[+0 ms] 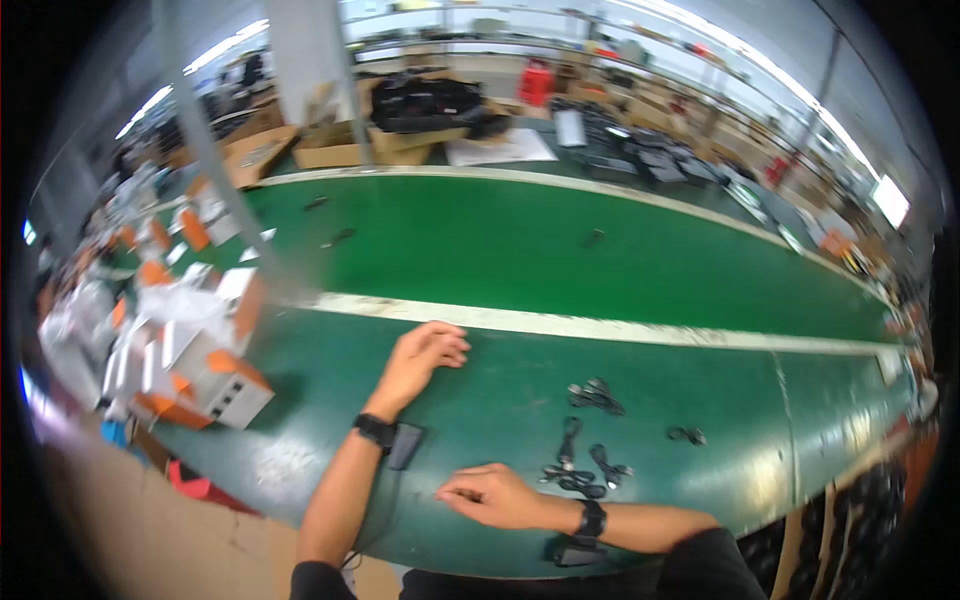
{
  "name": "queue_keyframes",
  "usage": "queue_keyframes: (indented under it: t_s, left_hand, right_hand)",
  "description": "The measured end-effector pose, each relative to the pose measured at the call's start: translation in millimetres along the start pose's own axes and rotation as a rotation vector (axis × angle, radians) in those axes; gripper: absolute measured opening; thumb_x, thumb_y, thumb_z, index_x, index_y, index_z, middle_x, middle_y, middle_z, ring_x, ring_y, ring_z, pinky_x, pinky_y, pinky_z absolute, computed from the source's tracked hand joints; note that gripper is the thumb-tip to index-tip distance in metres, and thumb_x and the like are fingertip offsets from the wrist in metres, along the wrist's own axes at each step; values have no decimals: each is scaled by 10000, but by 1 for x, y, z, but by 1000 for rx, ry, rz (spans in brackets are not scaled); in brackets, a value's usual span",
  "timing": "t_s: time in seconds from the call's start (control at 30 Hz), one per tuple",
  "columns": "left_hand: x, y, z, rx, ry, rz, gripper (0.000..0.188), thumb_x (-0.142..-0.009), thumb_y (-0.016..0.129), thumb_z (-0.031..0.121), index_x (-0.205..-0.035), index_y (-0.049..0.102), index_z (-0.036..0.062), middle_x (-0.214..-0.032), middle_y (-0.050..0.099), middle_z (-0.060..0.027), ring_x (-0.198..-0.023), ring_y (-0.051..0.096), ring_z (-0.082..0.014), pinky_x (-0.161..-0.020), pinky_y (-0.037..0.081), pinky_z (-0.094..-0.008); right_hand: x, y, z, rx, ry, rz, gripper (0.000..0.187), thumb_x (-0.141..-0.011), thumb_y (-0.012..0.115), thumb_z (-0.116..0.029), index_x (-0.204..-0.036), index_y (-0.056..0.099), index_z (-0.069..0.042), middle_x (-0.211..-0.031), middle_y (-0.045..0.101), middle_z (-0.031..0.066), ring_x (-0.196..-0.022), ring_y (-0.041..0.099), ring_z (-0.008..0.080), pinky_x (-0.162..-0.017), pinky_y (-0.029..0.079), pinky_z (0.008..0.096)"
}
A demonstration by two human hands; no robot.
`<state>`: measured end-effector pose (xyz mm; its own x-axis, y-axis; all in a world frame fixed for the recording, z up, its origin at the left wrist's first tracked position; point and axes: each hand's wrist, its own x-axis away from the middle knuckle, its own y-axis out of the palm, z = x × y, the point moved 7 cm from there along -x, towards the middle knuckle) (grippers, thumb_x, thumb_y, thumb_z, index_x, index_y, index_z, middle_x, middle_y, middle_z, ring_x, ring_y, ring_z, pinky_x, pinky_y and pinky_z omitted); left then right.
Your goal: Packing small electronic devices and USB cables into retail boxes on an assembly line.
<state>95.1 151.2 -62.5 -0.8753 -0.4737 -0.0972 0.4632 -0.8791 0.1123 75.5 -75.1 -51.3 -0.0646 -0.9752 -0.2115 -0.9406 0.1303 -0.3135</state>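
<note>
Over the near green tabletop, my left hand [425,360] is raised by the pale strip, its fingers loosely curved and a little apart, with nothing seen in them. Lower down and closer to me is my right hand [495,498]. Its fingers are bent together, and whatever they may hold is hidden. Just right of it lie several small bundles of black cable, among them one coiled bundle [608,466] and one farther up [597,397]. Another cable bundle [687,435] sits apart to the right. Each wrist wears a black strap with a dark box [404,446].
White-and-orange boxes [215,375] and clear plastic bags crowd the left. Beyond the pale strip [560,325] runs a green belt [460,240] carrying a few small dark bundles. Behind it stand cardboard boxes [330,155], a red stool [535,82] and piled dark items. A metal post [215,150] rises at left.
</note>
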Motion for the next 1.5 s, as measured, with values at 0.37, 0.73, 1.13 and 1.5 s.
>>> queue_keyframes:
  t_s: [0.37, 0.73, 1.13, 1.5]
  left_hand:
    - [-8, 17, -10, 45, -27, -44, 248, -1108, 577, 169, -1233, 659, -29, -1096, 726, -132, -928, 705, -173, -855, 593, -307]
    - [-2, -3, -6, -39, 3, 84, 265, -1112, 576, 196, -1228, 665, -26, -1082, 733, -124, -910, 708, -171, -836, 602, -311]
    - [0, 9, -8, 53, 15, -68, 281, -1125, 560, 208, -1276, 656, -9, -1128, 711, -110, -987, 701, -171, -906, 591, -321]
    - [0, 5, -9, 46, -13, -16, 267, -1117, 574, 203, -1265, 660, -2, -1107, 709, -100, -969, 700, -156, -893, 591, -311]
  right_hand:
    - [10, -2, -1, -54, -23, -6, 141, -1007, 684, -132, -997, 729, 2, -797, 689, 102, -587, 607, 211, -570, 482, 363]
    - [4, 0, -2, -62, -107, -33, 133, -985, 673, -125, -954, 708, -1, -803, 694, 109, -672, 663, 244, -633, 513, 383]
    - [8, 8, 9, -17, 45, -92, 142, -988, 720, -98, -1096, 784, -31, -874, 750, 84, -608, 635, 156, -559, 503, 310]
    - [2, 6, -2, 17, 18, -113, 128, -998, 710, -96, -1069, 794, -29, -837, 744, 74, -603, 647, 133, -566, 511, 279]
